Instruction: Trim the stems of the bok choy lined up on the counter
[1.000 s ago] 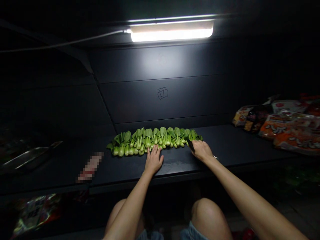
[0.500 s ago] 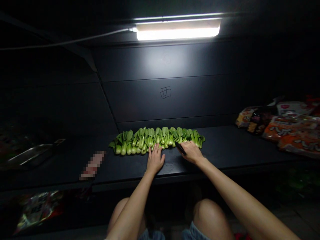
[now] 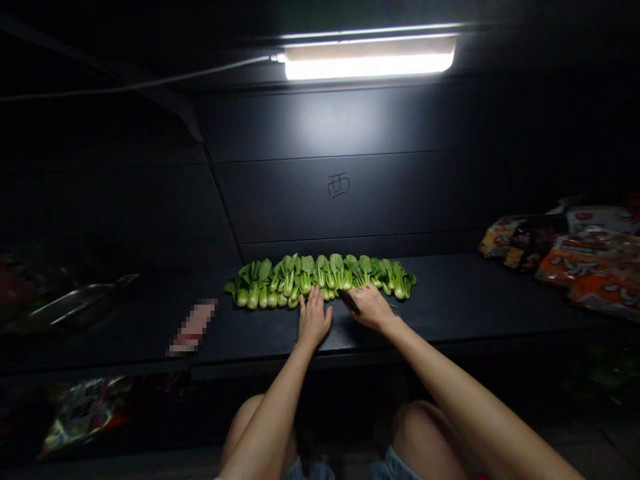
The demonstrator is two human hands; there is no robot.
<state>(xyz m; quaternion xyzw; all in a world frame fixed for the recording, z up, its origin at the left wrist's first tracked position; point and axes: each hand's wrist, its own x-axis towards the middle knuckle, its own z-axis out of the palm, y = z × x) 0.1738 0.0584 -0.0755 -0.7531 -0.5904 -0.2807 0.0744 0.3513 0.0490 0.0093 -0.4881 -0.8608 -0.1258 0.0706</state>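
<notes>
This place is a shop-type display: a dark shelf (image 3: 450,287) sits under a strip light (image 3: 370,65). Packaged food bags (image 3: 590,267) lie at my right.

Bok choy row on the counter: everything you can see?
The bok choy is a single tight row of small whole heads lying side by side on the dark counter. Pale green bases face the person; darker, glossy leaves point away and overlap. No wilting shows. The left hand's fingers reach its near side, and the knife in the right hand sits at the bases.
</notes>
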